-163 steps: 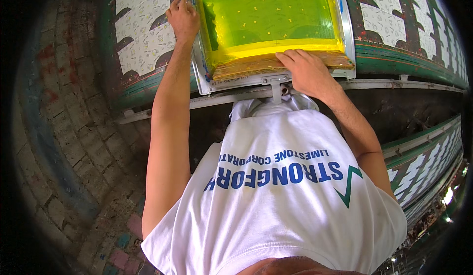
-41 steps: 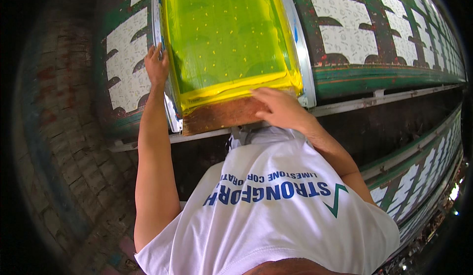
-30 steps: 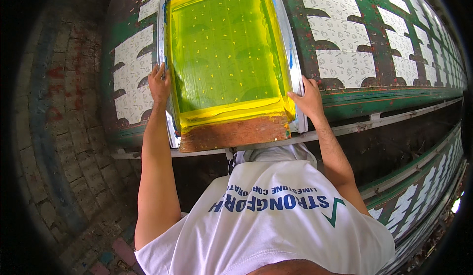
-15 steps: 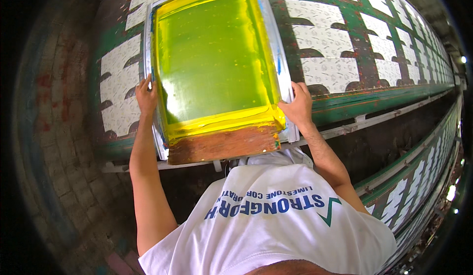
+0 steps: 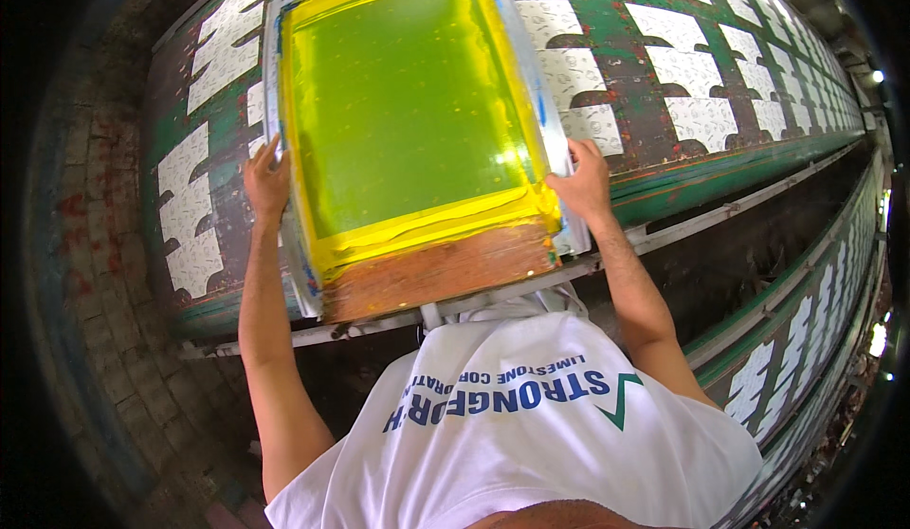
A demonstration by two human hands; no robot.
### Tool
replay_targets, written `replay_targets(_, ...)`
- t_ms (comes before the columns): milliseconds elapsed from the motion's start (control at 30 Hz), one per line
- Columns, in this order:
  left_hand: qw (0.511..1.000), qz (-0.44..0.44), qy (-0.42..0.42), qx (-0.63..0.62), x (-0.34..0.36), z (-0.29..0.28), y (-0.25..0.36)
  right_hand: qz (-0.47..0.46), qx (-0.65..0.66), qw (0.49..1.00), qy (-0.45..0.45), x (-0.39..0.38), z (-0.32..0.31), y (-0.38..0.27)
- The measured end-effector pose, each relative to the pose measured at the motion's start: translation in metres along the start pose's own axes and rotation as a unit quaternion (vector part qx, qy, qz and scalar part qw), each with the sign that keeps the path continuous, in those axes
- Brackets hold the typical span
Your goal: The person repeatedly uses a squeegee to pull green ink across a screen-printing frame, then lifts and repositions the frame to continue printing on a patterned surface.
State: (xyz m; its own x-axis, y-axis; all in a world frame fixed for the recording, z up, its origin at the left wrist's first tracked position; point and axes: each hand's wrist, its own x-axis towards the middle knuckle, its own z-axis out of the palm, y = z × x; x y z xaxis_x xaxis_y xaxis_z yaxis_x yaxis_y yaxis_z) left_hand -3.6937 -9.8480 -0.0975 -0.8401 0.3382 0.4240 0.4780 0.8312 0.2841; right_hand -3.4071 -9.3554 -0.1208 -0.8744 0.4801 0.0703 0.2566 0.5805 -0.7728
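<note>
In front of me a screen-printing frame [image 5: 553, 121] with pale metal sides spans the space between my hands. Its mesh [image 5: 408, 112] is translucent yellow-green, bordered in brighter yellow, and a brown wooden strip [image 5: 441, 273] runs along the near end. My left hand [image 5: 266, 180] is closed on the left side rail. On the right rail, near the close corner, my right hand [image 5: 580, 186] grips with the thumb over the top. White printed fabric pieces [image 5: 190, 230] lie left of the frame, and the frame partly covers others. Whether the frame touches the table is hidden.
The long green and dark table [image 5: 720, 178] carries rows of white cut pieces [image 5: 701, 121] toward the far right. A metal rail [image 5: 682, 233] follows its near edge. Another table with white pieces [image 5: 806, 325] stands at the right; a block-paved floor [image 5: 123, 339] lies left.
The frame has shifted right along the table, held in both hands, and tilts slightly differently. More white pieces show on its left, and it now overlaps the nearest column on the right.
</note>
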Motion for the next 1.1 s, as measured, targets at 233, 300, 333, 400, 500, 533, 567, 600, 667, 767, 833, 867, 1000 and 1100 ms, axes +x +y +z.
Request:
replay_targets(233, 0.998, -0.055, 0.001, -0.016, 0.002, 0.090, 0.177, 0.021, -0.041, 0.999, -0.005, 0.032, -0.114, 0.143)
replay_targets(300, 0.998, -0.044, 0.026, -0.021, -0.004, 0.108, 0.204, 0.010, -0.053, 0.999, 0.002, 0.035, -0.131, 0.169)
replay_targets(333, 0.998, -0.039, 0.038, -0.021, -0.006, 0.115, 0.214, 0.008, -0.052, 0.999, 0.001, 0.036, -0.137, 0.179)
replay_targets(400, 0.998, -0.057, 0.033, -0.013, -0.011, 0.122, 0.229, 0.004, -0.047, 0.999, -0.013, 0.037, -0.149, 0.195)
replay_targets(500, 0.997, -0.052, 0.044, -0.034, -0.016, 0.127, 0.244, 0.005, -0.054, 0.998, -0.009, 0.036, -0.158, 0.211)
replay_targets(533, 0.997, -0.052, 0.042, -0.034, -0.016, 0.128, 0.247, 0.015, -0.063, 0.998, -0.009, 0.036, -0.160, 0.215)
replay_targets(567, 0.997, -0.062, 0.040, -0.033, -0.018, 0.128, 0.250, 0.008, -0.061, 0.998, -0.019, 0.037, -0.162, 0.220)
replay_targets(600, 0.996, -0.071, 0.039, -0.033, -0.018, 0.129, 0.252, 0.010, -0.057, 0.998, -0.025, 0.037, -0.162, 0.221)
replay_targets(667, 0.995, -0.092, 0.034, -0.035, -0.020, 0.128, 0.255, 0.008, -0.051, 0.998, -0.034, 0.039, -0.165, 0.226)
replay_targets(767, 0.993, -0.111, 0.032, -0.032, -0.024, 0.124, 0.259, 0.001, -0.039, 0.998, -0.050, 0.039, -0.167, 0.229)
replay_targets(833, 0.993, -0.114, 0.022, -0.035, -0.026, 0.124, 0.260, 0.014, -0.035, 0.997, -0.062, 0.040, -0.165, 0.231)
replay_targets(867, 0.994, -0.102, 0.029, -0.026, -0.027, 0.125, 0.259, 0.021, -0.046, 0.996, -0.071, 0.040, -0.165, 0.233)
replay_targets(1000, 0.996, -0.088, 0.024, -0.019, -0.031, 0.135, 0.254, 0.055, -0.062, 0.992, -0.091, 0.039, -0.158, 0.239)
replay_targets(1100, 0.997, -0.075, 0.018, 0.001, -0.035, 0.143, 0.249, 0.083, -0.044, 0.990, -0.102, 0.037, -0.164, 0.239)
